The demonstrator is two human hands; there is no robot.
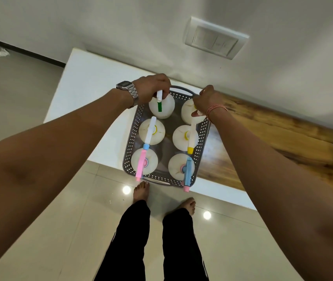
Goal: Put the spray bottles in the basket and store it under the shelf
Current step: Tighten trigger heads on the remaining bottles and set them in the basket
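On the white counter's edge, the grey perforated plastic basket (202, 134) is holding six white spray bottles (151, 132), left hand (151, 88) and right hand (206, 100) gripping the far two; overhanging, it risks tipping.

The scene was evenly and softly lit. Two round ceiling-light reflections (126, 190) were mirrored as glare on the glossy floor tiles (232, 240) at lower centre. Soft shadows were cast on the wall (100, 21). Straight edges were bowed towards the frame's borders, and slight softness was noted throughout.
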